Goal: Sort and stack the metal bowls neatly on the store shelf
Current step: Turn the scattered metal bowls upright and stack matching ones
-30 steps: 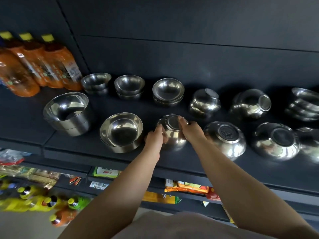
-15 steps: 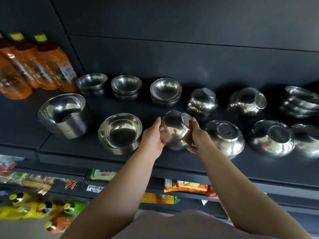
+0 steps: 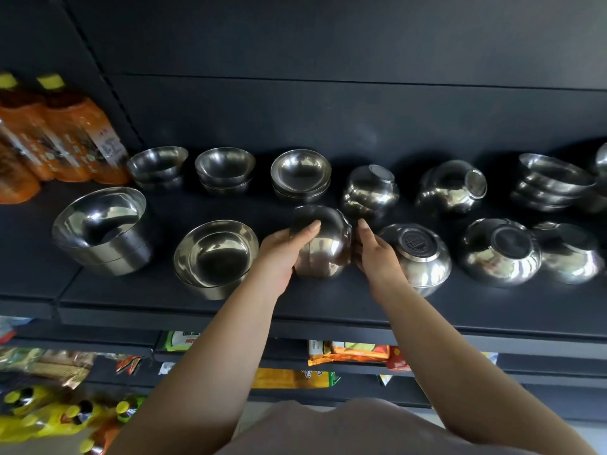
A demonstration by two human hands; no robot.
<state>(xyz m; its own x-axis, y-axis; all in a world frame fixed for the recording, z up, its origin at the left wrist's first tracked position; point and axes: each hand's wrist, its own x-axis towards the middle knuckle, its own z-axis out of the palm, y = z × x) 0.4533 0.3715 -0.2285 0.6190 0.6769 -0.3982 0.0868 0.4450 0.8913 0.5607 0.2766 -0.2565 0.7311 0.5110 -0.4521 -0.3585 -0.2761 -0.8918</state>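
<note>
— Where is the small bowl (image 3: 323, 247)?
— Front row of the shelf (image 3: 328, 303), tilted, between both hands.
— Grip?
— Left hand (image 3: 282, 254) curls around its left side; right hand (image 3: 374, 254) grips its right side.
— Neighbours?
— Upright bowl stack (image 3: 215, 257) left, upturned bowl (image 3: 417, 254) right.

- Dark, matte back panel (image 3: 361, 44) behind the shelving; horizontal seam across it, vertical upright at left.
- Lower shelves (image 3: 328, 366) below, dark as well, stocked with coloured packets (image 3: 348, 353).
- Pale floor (image 3: 39, 449) visible bottom left.
- Soft light from the viewer's side; faint sheen on the panel.
</note>
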